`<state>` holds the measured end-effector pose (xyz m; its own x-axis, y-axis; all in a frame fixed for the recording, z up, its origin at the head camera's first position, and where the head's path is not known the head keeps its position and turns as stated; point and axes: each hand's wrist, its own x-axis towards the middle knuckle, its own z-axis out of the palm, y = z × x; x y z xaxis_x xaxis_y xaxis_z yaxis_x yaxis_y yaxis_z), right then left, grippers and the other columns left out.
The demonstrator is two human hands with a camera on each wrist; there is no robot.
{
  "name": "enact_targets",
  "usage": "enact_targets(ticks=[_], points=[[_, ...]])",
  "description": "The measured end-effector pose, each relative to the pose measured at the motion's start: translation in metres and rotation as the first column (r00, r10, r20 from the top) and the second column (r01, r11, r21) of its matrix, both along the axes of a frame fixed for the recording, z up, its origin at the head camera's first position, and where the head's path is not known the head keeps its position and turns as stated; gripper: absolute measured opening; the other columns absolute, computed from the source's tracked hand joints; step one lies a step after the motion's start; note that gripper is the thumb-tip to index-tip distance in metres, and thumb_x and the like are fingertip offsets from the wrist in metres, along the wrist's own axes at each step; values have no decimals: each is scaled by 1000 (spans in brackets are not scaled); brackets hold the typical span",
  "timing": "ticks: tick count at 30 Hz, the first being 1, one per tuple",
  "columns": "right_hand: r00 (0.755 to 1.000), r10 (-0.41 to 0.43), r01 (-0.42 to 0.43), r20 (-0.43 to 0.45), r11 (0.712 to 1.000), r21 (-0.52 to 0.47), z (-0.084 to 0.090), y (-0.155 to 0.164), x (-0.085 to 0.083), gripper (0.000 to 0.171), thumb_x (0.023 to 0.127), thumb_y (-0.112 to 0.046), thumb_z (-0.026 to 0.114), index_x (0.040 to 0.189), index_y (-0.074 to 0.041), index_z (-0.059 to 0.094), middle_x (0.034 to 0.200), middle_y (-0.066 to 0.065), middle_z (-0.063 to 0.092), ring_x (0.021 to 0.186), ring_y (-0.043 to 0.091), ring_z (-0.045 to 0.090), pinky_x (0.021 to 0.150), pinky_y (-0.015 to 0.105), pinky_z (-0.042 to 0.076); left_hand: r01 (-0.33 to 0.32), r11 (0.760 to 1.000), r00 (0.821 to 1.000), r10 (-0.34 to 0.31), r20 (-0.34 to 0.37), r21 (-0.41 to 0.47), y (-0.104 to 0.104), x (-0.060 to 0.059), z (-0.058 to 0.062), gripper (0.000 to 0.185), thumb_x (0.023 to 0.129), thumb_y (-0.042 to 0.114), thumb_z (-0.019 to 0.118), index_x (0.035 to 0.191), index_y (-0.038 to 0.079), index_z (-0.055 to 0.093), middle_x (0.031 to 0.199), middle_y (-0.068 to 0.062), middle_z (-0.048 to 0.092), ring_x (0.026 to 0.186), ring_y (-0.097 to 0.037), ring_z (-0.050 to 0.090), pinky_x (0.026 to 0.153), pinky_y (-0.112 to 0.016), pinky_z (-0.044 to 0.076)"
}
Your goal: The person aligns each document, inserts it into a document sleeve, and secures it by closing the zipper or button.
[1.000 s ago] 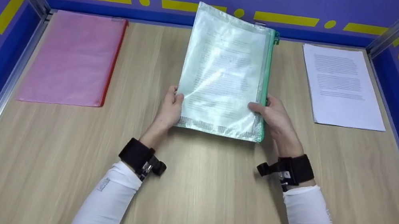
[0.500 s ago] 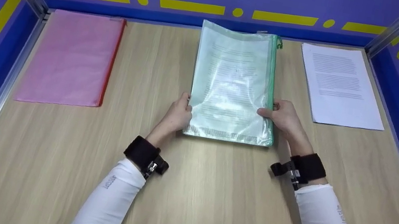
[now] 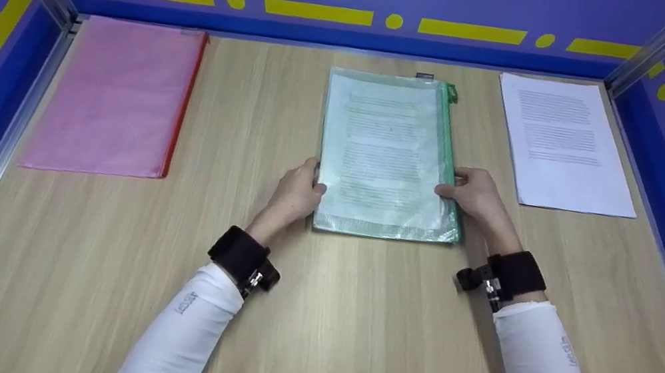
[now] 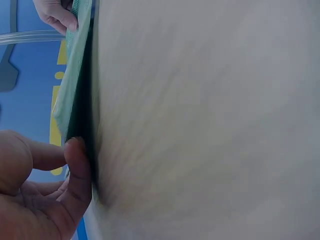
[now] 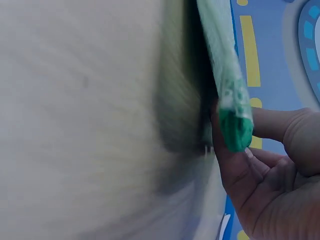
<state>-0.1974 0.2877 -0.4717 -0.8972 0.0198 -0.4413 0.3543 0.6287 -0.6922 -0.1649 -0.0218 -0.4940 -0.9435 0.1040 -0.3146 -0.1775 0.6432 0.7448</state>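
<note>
A clear green zip pouch [image 3: 388,155] with printed sheets inside lies almost flat on the wooden table [image 3: 310,318], its zipper along the right edge. My left hand [image 3: 297,194] pinches its lower left edge, thumb on top. My right hand [image 3: 473,193] pinches the lower right edge by the green zipper. In the left wrist view the pouch edge [image 4: 75,75] shows just above the tabletop, with my left hand [image 4: 55,185] holding it. In the right wrist view my right hand [image 5: 260,155] pinches the green pouch corner [image 5: 232,120].
A pink zip pouch [image 3: 114,96] lies flat at the left. A stack of printed paper [image 3: 562,144] lies at the back right. Purple walls with yellow marks [image 3: 315,8] enclose the table on three sides.
Both hands have lowered the pouch from tilted upright to nearly flat on the table, and shifted it slightly right.
</note>
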Motion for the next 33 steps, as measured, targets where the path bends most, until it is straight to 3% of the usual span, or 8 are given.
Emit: enact_targets(ticks=[4,7,10,14,19,23,27,33], points=[[999,25,-23,-32,997,75,4,4,2,69,94,-19,65,152,1,34,118,19,60,97,22,59,73,24,52,34,999,997,-36,-63,-33,-3,0,2,58,98,12,57,150,0,37,107,-14,60,96,-24,55,85,-36,48],[994,81,-68,-79,985,160,7,3,7,69,95,-23,64,152,-1,34,126,27,60,107,35,62,83,39,55,60,995,993,-68,-95,-82,-5,2,5,52,97,17,59,145,1,46,113,-13,60,98,-23,56,89,-36,49],[978,173,-138,-116,955,263,11,-5,13,65,95,-25,64,150,-1,39,137,30,53,123,43,55,99,52,49,98,981,986,-119,-120,-165,-6,6,9,47,98,21,59,141,5,53,124,-16,61,105,-27,61,93,-41,51],[940,320,-258,-117,894,365,14,-24,25,61,94,-27,65,146,-2,46,145,30,46,133,46,47,107,58,42,197,932,957,-250,-145,-304,-5,14,13,47,97,25,62,139,7,56,134,-19,58,119,-34,58,96,-46,53],[885,449,-354,-121,820,451,10,-45,45,58,92,-29,67,142,-4,52,142,28,51,131,46,49,104,59,45,338,823,886,-442,-140,-457,-1,28,15,51,95,30,65,139,5,55,144,-22,51,128,-40,51,98,-50,52],[861,501,-391,-86,760,519,5,-54,56,61,91,-34,68,142,-5,51,141,30,49,127,49,50,96,61,50,389,747,832,-536,-142,-539,4,34,14,48,94,31,66,134,6,59,138,-20,54,123,-37,53,95,-49,52],[852,521,-411,-47,722,556,4,-55,58,65,91,-37,68,144,-6,49,145,30,45,129,51,47,94,62,51,393,720,811,-565,-154,-572,8,36,12,42,94,29,67,129,8,62,132,-17,59,121,-35,57,93,-49,54],[857,516,-419,-16,714,561,3,-44,53,66,92,-36,67,147,-7,45,149,30,40,135,50,41,96,64,49,406,723,813,-565,-141,-559,16,33,10,47,96,31,63,139,12,57,147,-17,50,134,-36,49,100,-52,52]])
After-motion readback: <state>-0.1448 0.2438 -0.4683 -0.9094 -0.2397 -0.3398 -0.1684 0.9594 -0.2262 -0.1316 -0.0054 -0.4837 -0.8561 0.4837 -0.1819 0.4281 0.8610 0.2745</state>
